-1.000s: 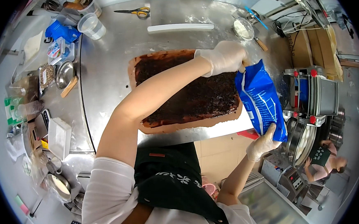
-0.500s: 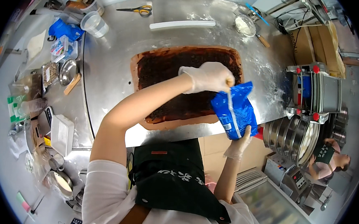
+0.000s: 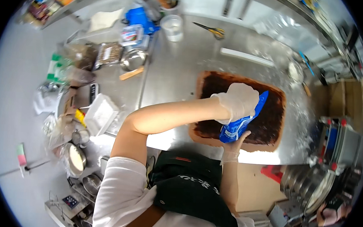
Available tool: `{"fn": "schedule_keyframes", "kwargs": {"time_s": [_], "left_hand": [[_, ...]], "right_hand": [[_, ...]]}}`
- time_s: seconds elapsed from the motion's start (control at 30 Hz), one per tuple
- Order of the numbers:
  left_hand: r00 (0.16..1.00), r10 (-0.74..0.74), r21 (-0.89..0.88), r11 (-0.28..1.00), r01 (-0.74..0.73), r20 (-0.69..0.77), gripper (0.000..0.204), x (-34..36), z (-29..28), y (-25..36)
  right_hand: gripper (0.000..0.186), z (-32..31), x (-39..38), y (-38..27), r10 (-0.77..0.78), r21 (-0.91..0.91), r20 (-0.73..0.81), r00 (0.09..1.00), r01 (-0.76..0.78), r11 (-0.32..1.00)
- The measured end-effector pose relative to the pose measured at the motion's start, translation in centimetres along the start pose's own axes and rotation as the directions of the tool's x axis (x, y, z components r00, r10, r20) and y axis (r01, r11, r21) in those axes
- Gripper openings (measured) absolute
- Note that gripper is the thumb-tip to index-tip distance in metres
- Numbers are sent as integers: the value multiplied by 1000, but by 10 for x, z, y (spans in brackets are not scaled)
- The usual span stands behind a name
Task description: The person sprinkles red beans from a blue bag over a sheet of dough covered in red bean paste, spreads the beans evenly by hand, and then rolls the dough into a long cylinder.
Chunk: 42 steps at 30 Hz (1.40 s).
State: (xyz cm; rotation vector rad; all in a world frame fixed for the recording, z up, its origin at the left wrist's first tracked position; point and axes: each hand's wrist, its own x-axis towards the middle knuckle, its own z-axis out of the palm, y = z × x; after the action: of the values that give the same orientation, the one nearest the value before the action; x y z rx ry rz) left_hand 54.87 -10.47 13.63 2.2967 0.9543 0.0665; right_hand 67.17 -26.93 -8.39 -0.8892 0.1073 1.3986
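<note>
We have the blue bag point(image 3: 231, 132) between our two gloved hands, tilted over the near part of the dough sheet point(image 3: 279, 134), whose middle is covered with a dark spread point(image 3: 268, 123). The fingers of our left hand point(image 3: 241, 101) are curled closed on the bag's upper part, though the back of the hand hides most of their tips from us. The fingers of our right hand point(image 3: 234, 148) grip the bag's lower end from the near side, with the thumb along its right edge. Below and around our fingers, the dough sheet lies flat on the metal surface point(image 3: 171, 79), its paler brown rim showing outside the spread. Straight beyond the left fingers, past the far edge of the dough, we see a long white bar point(image 3: 246, 56), and farther off, a little to the left, scissors point(image 3: 216, 32) with black and yellow handles. Far to the right of our fingers, and beyond them, a bowl of white powder point(image 3: 295, 73) stands near a dusting on the surface. Well to the left of our fingers are a metal bowl point(image 3: 133, 58), a wooden handle point(image 3: 131, 74) just on its near side, and a clear tub point(image 3: 172, 28) farther out. A white tray point(image 3: 100, 115) also sits well to the left, nearer to us than the metal bowl.
</note>
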Motion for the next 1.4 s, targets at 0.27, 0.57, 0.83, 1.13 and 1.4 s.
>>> {"fn": "schedule_keyframes", "kwargs": {"time_s": [0.27, 0.57, 0.83, 1.13, 1.4], "left_hand": [[900, 26, 64, 998, 2, -434, 11, -151, -81, -126], [479, -485, -57, 744, 666, -732, 26, -294, -146, -245], [157, -649, -135, 376, 917, -744, 41, -407, -62, -421], [195, -110, 118, 490, 864, -974, 70, -318, -6, -300], [356, -707, -421, 671, 611, -611, 61, -196, 105, -226]], "right_hand": [[57, 40, 6, 64, 363, -439, 191, 912, -252, 863], [39, 33, -14, 23, 4, -717, 137, 991, 96, 691], [26, 94, 12, 72, -98, -889, 443, 891, 451, 81], [12, 101, 95, 160, 346, -133, 735, 583, 625, -770], [33, 83, 70, 82, -209, -705, 684, 699, 560, -434]]}}
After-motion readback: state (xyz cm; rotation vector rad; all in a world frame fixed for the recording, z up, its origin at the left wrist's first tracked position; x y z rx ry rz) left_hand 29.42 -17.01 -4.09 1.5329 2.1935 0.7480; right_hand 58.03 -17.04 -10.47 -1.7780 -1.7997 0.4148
